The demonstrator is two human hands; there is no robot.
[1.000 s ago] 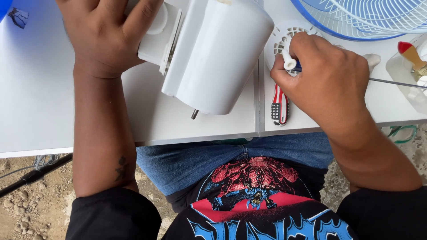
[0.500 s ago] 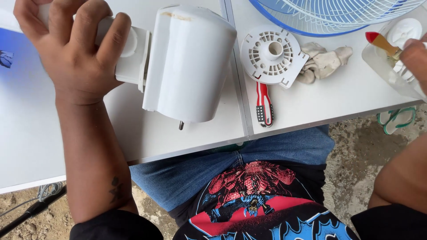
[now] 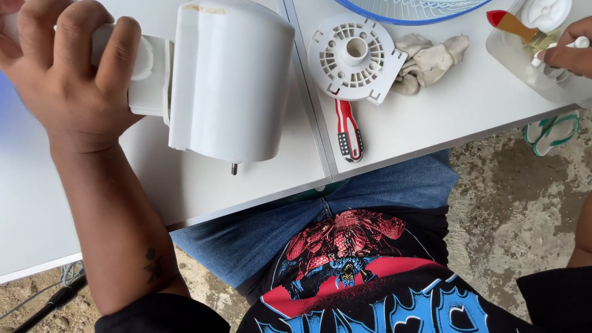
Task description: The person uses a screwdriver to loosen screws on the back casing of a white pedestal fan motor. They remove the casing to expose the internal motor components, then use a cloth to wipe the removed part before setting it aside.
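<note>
While left hand [image 3: 71, 80] still grips fan motor housing [image 3: 228, 80], right hand [image 3: 570, 55], moved off screwdriver [image 3: 348, 132], pinches small white part [image 3: 581, 42].

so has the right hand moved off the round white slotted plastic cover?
Yes. The right hand left the round white slotted cover and moved rightward to the clear tray at the table's right edge.

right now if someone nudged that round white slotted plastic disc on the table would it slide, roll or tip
The round white slotted plastic disc would probably slide rather than roll, since it lies flat on the white table. It looks light, being thin and full of vents. One edge seems to rest on the red-handled screwdriver, so it may rock a little.
</note>
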